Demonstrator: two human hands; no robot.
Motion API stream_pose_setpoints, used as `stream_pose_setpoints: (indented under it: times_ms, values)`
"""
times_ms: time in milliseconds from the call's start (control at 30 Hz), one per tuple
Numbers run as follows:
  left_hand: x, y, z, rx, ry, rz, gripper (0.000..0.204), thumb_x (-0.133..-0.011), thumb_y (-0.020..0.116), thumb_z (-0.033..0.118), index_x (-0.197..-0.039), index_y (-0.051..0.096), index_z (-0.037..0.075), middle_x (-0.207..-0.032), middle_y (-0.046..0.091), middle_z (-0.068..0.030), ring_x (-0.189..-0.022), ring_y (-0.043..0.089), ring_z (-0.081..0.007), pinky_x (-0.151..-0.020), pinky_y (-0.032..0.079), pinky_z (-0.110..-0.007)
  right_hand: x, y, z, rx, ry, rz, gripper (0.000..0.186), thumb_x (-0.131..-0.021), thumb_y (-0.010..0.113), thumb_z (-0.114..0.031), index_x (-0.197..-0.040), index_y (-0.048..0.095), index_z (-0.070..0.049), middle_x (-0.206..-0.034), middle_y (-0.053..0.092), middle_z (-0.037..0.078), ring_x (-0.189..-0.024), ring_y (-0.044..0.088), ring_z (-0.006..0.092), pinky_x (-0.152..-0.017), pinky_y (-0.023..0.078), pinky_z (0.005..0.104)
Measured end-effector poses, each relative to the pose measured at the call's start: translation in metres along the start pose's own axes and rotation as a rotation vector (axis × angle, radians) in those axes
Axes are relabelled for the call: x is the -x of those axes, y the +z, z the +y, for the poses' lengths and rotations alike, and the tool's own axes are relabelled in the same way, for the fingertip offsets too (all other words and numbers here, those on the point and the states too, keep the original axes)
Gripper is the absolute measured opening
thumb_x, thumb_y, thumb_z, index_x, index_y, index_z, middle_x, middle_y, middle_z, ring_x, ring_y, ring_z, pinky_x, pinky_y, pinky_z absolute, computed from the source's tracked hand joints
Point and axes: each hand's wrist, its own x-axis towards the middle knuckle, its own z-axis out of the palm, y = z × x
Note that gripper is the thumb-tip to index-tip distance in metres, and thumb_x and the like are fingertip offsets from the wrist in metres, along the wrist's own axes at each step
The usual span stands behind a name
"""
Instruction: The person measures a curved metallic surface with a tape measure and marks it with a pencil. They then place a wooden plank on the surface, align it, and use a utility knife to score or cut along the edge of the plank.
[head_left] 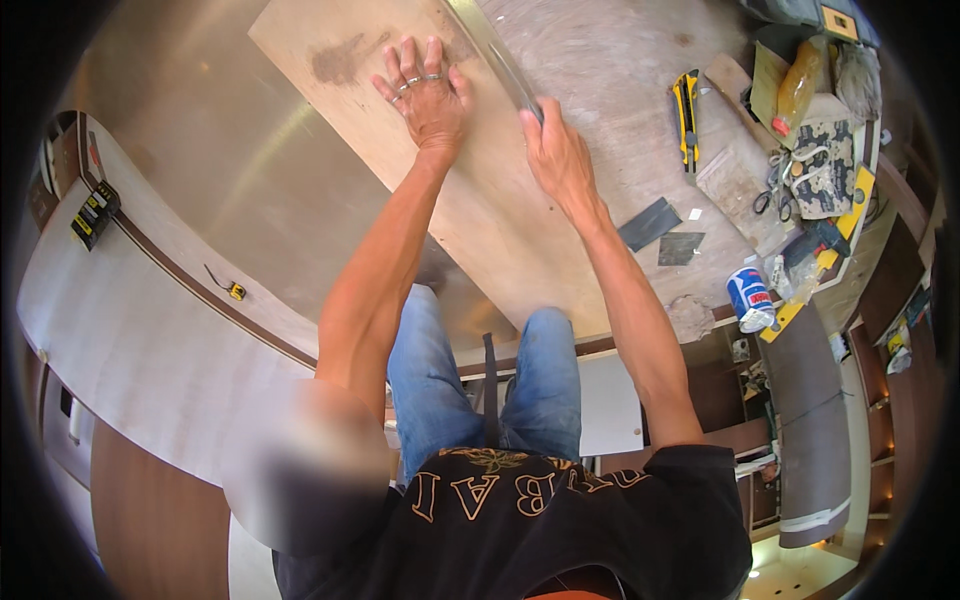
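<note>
A pale wooden board (pixel 500 240) lies slantwise across the work surface, with a dark stain near its far end. My left hand (pixel 430 110) rests flat on it, fingers spread, with rings on some fingers. Along the board's right edge runs a long, narrow metal tool (pixel 510 75) with a dark end. My right hand (pixel 560 155) is closed round that dark end; whether the tool is a file or a blade I cannot tell. Its far end passes out of view at the top.
To the right lie a yellow and black utility knife (pixel 686 120), dark flat pieces (pixel 650 224), scissors (pixel 775 190), a blue and white can (pixel 750 298) and a yellow level (pixel 855 205). A tape measure (pixel 236 291) and a black packet (pixel 95 215) are at left.
</note>
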Motion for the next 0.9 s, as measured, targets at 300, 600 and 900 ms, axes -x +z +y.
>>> stream_pose_setpoints:
  times_ms: [300,600,900]
  values:
    - [-0.001,0.000,0.001,0.028,-0.007,0.038,0.050,-0.087,0.057,0.026,-0.136,0.050,0.021,-0.148,0.036,-0.0083,-0.147,0.018,-0.0344,-0.118,0.005,-0.064,-0.042,0.002,-0.024,0.111,-0.175,-0.006,0.033,-0.102,0.044,-0.030,-0.111,0.050,0.000,-0.077,0.067,0.022,-0.072,0.065,0.0420,-0.066,0.048,0.0534]
    - [-0.001,0.010,0.001,-0.023,0.064,0.111,0.048,-0.090,0.052,0.028,-0.137,0.052,0.018,-0.148,0.042,-0.0109,-0.146,0.023,-0.0334,-0.117,0.007,-0.064,-0.035,-0.036,-0.004,0.349,-0.265,-0.073,0.031,-0.101,0.045,-0.032,-0.103,0.049,-0.001,-0.075,0.066,0.022,-0.069,0.064,0.0431,-0.064,0.048,0.0554]
    - [-0.007,0.006,0.000,0.012,0.054,0.112,0.047,-0.089,0.049,0.030,-0.134,0.054,0.016,-0.136,0.049,-0.0135,-0.139,0.028,-0.0361,-0.111,0.014,-0.067,-0.037,-0.058,-0.004,0.149,-0.178,-0.129,0.042,-0.097,0.049,-0.031,-0.121,0.049,0.003,-0.098,0.066,0.031,-0.091,0.066,0.0460,-0.081,0.051,0.0557]
